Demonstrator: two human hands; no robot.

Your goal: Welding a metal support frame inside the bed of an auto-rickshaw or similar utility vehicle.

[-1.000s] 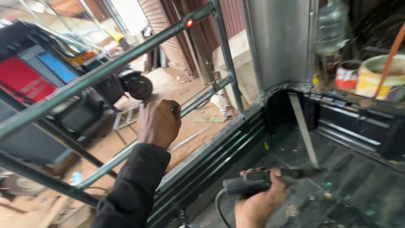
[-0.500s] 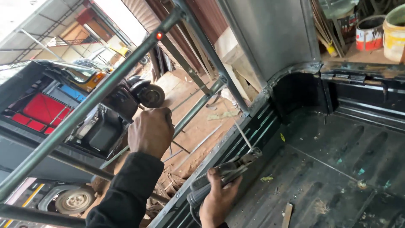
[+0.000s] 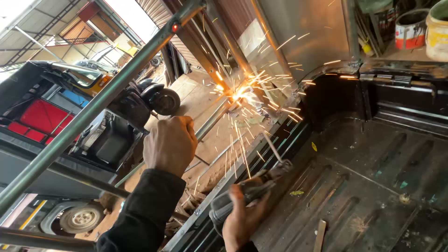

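Two hands are counted: a left hand [image 3: 170,144] and a right hand [image 3: 242,219]. One electrode holder [image 3: 249,189] with one welding rod [image 3: 273,148] is recorded. Two paint cans [image 3: 410,29] are listed far right. One wooden stick [image 3: 319,235] is noted near right. Two wheels are counted, one [image 3: 164,100] far left, one [image 3: 80,218] near left.

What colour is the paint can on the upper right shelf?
The paint can is red with a white band, seen in the head view.
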